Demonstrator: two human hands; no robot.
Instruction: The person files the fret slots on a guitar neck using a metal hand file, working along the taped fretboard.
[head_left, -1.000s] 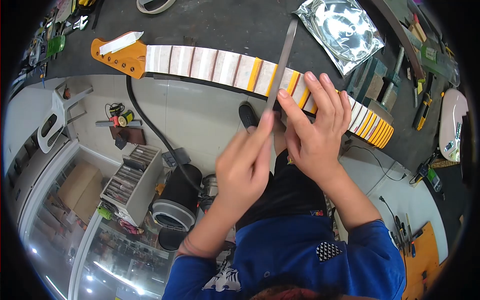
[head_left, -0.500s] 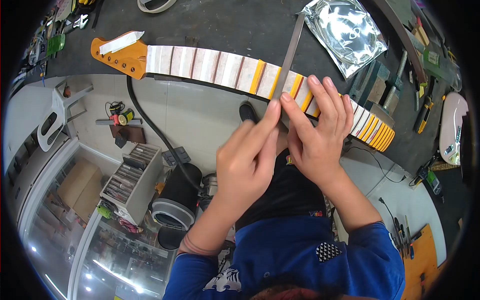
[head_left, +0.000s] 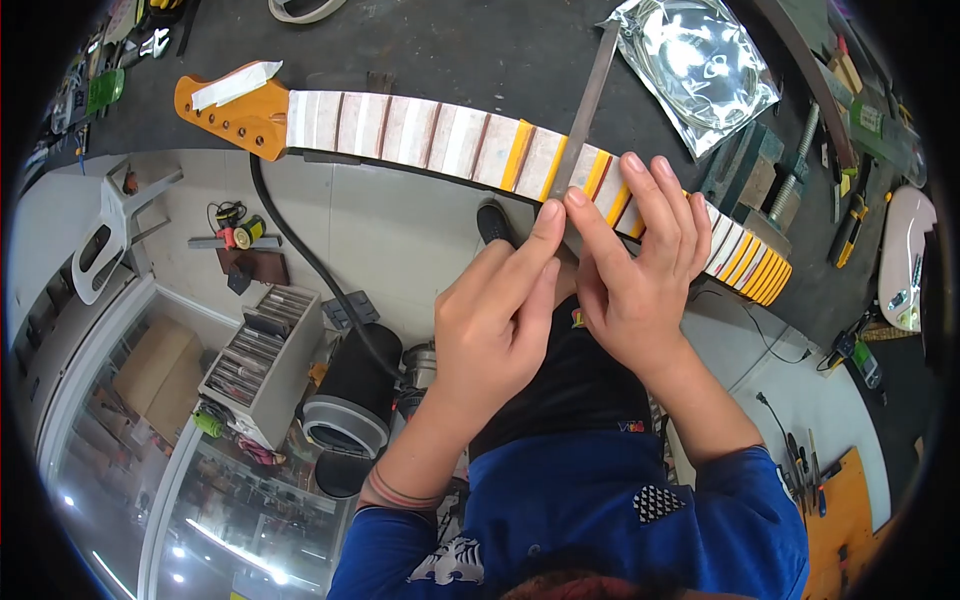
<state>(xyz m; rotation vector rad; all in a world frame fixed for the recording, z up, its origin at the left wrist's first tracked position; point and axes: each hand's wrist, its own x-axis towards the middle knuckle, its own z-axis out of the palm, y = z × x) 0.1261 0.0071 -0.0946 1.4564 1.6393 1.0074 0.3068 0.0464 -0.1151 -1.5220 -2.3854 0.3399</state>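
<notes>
A guitar neck [head_left: 408, 130] lies along the bench edge, its fretboard masked with white and yellow tape between the frets. White tape also crosses its orange headstock [head_left: 240, 115]. A long, narrow metal file [head_left: 590, 105] slants across the fretboard. My left hand [head_left: 495, 315] is closed at the file's near end, index fingertip on it and thumb tucked below. My right hand [head_left: 645, 255] touches the same end with its index fingertip. Its other fingers stretch out over the taped fretboard. The file's far end meets a shiny plastic packet.
Beyond the neck lies the silvery packet [head_left: 695, 75] with coiled strings inside. A vise [head_left: 755, 175] stands at the right, near a yellow-black cutter [head_left: 851, 230]. Below the bench are a black hose [head_left: 305, 250], a dust-collector canister [head_left: 350, 390] and a white chair [head_left: 110, 235].
The file's far end has shifted slightly to the right and away. Both hands keep nearly the same places at its near end. The whole view has moved a little.
</notes>
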